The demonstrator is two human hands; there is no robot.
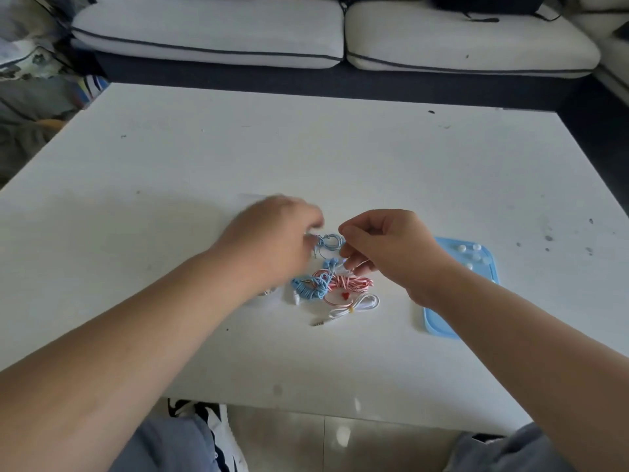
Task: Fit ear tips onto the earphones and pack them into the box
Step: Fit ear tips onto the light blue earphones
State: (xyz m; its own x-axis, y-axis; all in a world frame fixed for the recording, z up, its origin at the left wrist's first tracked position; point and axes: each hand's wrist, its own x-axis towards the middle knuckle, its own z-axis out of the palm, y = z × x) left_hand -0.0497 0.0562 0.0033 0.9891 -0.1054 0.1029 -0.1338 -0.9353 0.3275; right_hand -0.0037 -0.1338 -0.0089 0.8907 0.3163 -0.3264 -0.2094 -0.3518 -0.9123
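Note:
A heap of coiled earphones lies mid-table: a light blue coil (329,241), a braided blue bundle (308,287), a red-and-white bundle (350,282) and a white cable (357,306) with a yellow tie. My left hand (272,236) is blurred with motion; its fingertips touch the left side of the light blue coil. My right hand (391,250) is curled, pinching the coil's right side between thumb and fingers. A light blue tray (442,327) to the right holds several white ear tips (471,255). A clear box (253,199) shows faintly behind my left hand.
The white table (306,148) reaches toward a white sofa (340,35). Something clear lies under my left wrist, mostly hidden. My knees and a shoe (204,430) show below the table's near edge.

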